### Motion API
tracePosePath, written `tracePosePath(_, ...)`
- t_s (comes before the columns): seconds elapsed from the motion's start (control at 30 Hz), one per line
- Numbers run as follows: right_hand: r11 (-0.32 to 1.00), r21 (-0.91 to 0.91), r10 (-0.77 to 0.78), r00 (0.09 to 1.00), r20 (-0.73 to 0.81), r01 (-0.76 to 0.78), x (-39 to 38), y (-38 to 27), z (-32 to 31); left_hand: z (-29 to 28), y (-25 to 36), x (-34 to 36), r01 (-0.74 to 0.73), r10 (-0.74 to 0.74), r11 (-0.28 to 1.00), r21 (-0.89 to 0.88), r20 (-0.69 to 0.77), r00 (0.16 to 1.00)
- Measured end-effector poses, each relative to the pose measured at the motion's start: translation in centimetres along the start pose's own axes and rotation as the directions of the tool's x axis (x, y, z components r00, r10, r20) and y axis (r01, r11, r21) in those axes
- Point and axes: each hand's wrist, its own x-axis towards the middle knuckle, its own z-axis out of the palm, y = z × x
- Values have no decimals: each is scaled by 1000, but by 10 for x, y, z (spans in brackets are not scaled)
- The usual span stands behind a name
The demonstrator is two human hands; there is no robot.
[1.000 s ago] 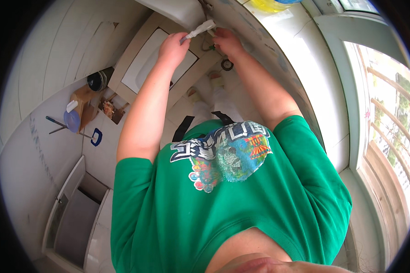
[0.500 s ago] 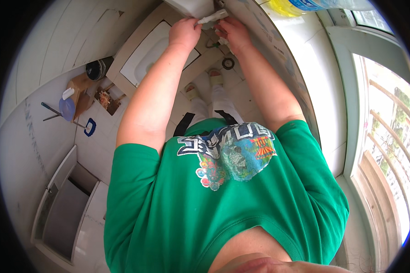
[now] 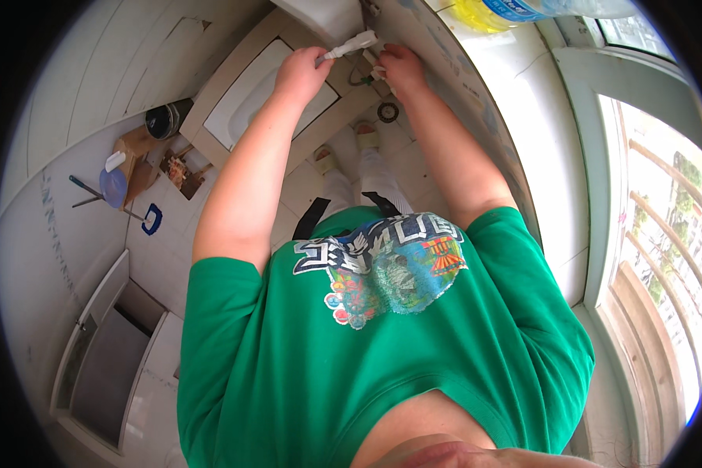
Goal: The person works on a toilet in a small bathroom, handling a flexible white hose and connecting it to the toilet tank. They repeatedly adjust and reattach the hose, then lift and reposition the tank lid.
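Note:
At the top middle my left hand (image 3: 303,76) is closed around the near end of a slim white tubular piece (image 3: 352,45). The piece slants up to the right, its thicker end near the wall; its exact kind is unclear. Just right of it my right hand (image 3: 403,72) has its fingers curled in by the wall. Small white bits show at those fingertips, too small to name. Below and left of my left hand, a white squat toilet (image 3: 246,101) is set into a raised tiled step.
A white tank (image 3: 324,17) stands at the top. A round floor drain (image 3: 388,113) lies beyond my feet. On the right ledge rests a bottle of yellow liquid (image 3: 480,15), beside a window (image 3: 655,234). To the left are a dark bucket (image 3: 164,120) and a blue-edged brush (image 3: 152,219).
My left hand has drawn slightly down and left, bringing the white tubular piece with it. My right hand has come slightly lower, and the gap between the hands is a little wider.

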Motion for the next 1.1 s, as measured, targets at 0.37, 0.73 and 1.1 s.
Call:
tracePosePath(0.37,928,-233,-280,957,74,290,33,9,27,-8,18,-1,-48,48,998,-31,-15,999)
tracePosePath(0.73,985,36,-165,985,-45,166,30,1,13,-23,27,-15,-111,113,993,-49,48,992)
tracePosePath(1.1,994,-76,-92,989,-118,83,16,-15,16,-36,38,-9,-267,270,962,-54,54,961)
